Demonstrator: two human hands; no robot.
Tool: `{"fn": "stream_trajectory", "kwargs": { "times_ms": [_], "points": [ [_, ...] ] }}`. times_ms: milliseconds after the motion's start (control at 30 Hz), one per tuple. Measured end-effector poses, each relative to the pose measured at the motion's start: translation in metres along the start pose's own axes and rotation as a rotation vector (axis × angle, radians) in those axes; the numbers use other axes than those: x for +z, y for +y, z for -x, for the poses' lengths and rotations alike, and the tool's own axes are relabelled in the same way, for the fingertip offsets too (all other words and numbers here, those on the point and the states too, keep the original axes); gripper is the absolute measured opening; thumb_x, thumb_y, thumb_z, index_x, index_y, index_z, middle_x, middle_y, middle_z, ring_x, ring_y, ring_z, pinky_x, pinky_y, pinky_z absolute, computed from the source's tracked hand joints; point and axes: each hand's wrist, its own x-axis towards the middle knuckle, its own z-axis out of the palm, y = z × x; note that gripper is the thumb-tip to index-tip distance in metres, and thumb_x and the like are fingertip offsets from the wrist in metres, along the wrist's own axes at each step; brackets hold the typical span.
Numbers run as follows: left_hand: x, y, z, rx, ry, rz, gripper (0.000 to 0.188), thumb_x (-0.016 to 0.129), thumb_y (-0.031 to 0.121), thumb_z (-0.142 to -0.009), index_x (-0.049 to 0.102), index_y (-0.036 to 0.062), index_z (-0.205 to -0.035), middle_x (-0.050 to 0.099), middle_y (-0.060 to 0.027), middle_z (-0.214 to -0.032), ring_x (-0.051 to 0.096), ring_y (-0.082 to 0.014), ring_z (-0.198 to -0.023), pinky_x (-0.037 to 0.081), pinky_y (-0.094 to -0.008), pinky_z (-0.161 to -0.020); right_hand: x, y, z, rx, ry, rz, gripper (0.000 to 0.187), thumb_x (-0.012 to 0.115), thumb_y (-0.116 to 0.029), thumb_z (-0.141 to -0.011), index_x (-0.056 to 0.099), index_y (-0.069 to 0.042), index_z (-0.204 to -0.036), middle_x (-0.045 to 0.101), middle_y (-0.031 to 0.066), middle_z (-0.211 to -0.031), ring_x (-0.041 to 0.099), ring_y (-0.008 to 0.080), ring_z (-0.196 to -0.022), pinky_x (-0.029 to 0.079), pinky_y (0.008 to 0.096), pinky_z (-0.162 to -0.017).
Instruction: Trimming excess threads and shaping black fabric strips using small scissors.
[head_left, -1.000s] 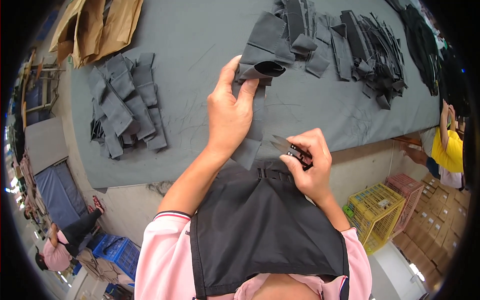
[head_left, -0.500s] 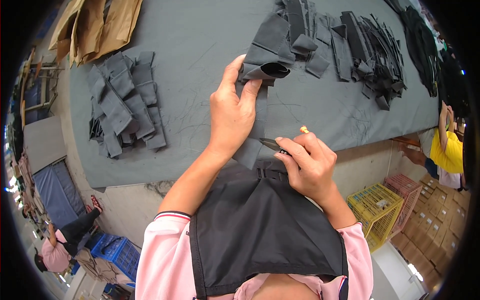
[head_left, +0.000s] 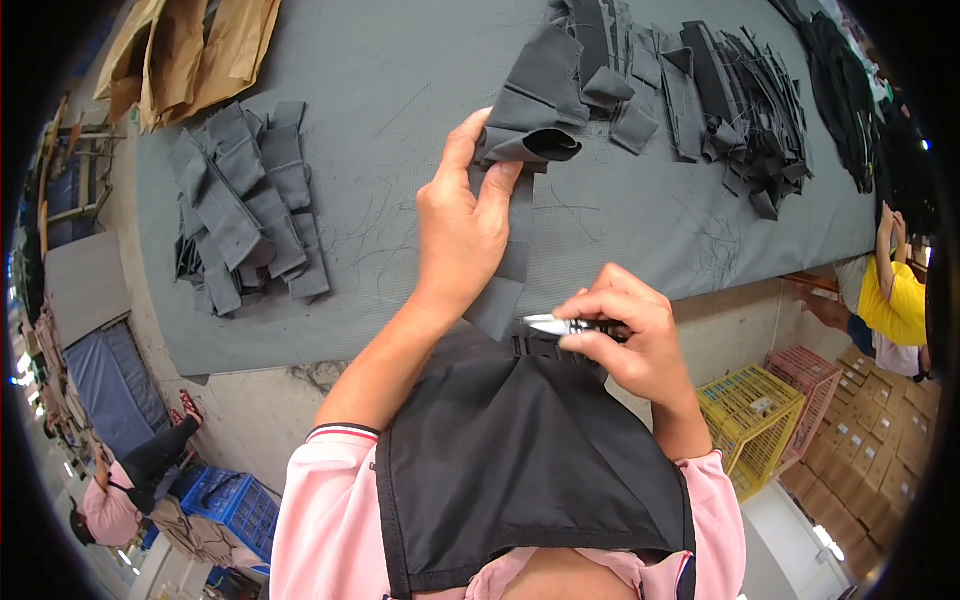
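Observation:
My left hand (head_left: 462,238) grips a chain of dark grey fabric strips (head_left: 510,146) between thumb and fingers. One piece curls into a loop above the thumb, and the lower end hangs past the table's front edge. My right hand (head_left: 645,338) is closed around a pair of thread snips (head_left: 555,325) with silvery blades and a dark handle. The blade tips point left, just right of the hanging end and apart from it. Beyond my left hand the held fabric runs up toward a heap of grey strips (head_left: 635,128); whether they are joined is unclear.
Stacked grey fabric pieces (head_left: 255,205) lie on the left of the grey-covered table (head_left: 370,290), below brown paper (head_left: 190,60). Dark strips (head_left: 720,90) lie far right, with loose threads about. Yellow (head_left: 750,415) and red crates stand right, by cartons. Other people are at both sides.
My right hand has moved down and slightly right, drawing the snips away from the hanging fabric end. The snips have turned, so their blades catch the light. My left hand has barely moved.

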Motion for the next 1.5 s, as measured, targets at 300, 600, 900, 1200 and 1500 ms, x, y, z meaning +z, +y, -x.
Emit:
{"fn": "stream_trajectory", "kwargs": {
  "times_ms": [300,600,900,1200,1500],
  "points": [
    [-0.002,-0.001,-0.003,0.059,0.015,-0.048,0.034,0.055,0.009,-0.092,0.047,-0.0009,-0.124,0.060,-0.0074,-0.101,0.059,-0.0122,-0.086,0.051,-0.0259,-0.071,0.014,-0.003,-0.006,-0.108,0.157,0.267,0.020,0.072,-0.004,-0.065,0.066,-0.006,-0.085,0.049,0.0031,-0.071,0.049,0.0156,-0.054,0.040,0.0276,-0.051],
    [-0.012,0.022,0.001,-0.436,-0.224,0.608,0.053,0.052,0.029,-0.094,0.027,0.0014,-0.132,0.060,-0.0146,-0.098,0.064,-0.0216,-0.081,0.053,-0.0331,-0.073,0.028,-0.006,-0.024,-0.097,0.219,0.228,0.017,0.071,-0.007,-0.069,0.064,-0.007,-0.084,0.049,0.0039,-0.071,0.054,0.0179,-0.056,0.042,0.0310,-0.052],
    [-0.024,0.023,0.004,-0.566,-0.343,0.666,0.074,0.049,0.033,-0.094,-0.002,0.0023,-0.138,0.056,-0.0184,-0.107,0.060,-0.0237,-0.092,0.050,-0.0363,-0.082,0.033,-0.005,-0.021,-0.142,0.166,0.312,0.021,0.074,-0.004,-0.065,0.062,-0.002,-0.082,0.051,0.0074,-0.075,0.053,0.0185,-0.053,0.042,0.0306,-0.048],
    [-0.028,0.022,0.005,-0.604,-0.363,0.718,0.074,0.047,0.034,-0.095,-0.004,0.0026,-0.138,0.056,-0.0175,-0.107,0.060,-0.0239,-0.093,0.050,-0.0366,-0.082,0.030,-0.001,-0.021,-0.197,0.123,0.351,0.022,0.075,-0.003,-0.065,0.059,-0.001,-0.080,0.051,0.0089,-0.076,0.058,0.0224,-0.060,0.046,0.0304,-0.049],
    [-0.026,0.021,0.004,-0.624,-0.380,0.710,0.070,0.046,0.034,-0.096,-0.002,0.0022,-0.138,0.056,-0.0177,-0.106,0.060,-0.0240,-0.092,0.051,-0.0368,-0.081,0.030,0.002,-0.021,-0.186,0.155,0.287,0.022,0.073,-0.006,-0.064,0.056,-0.005,-0.077,0.051,0.0063,-0.077,0.057,0.0214,-0.056,0.043,0.0316,-0.049]
  ]
}}
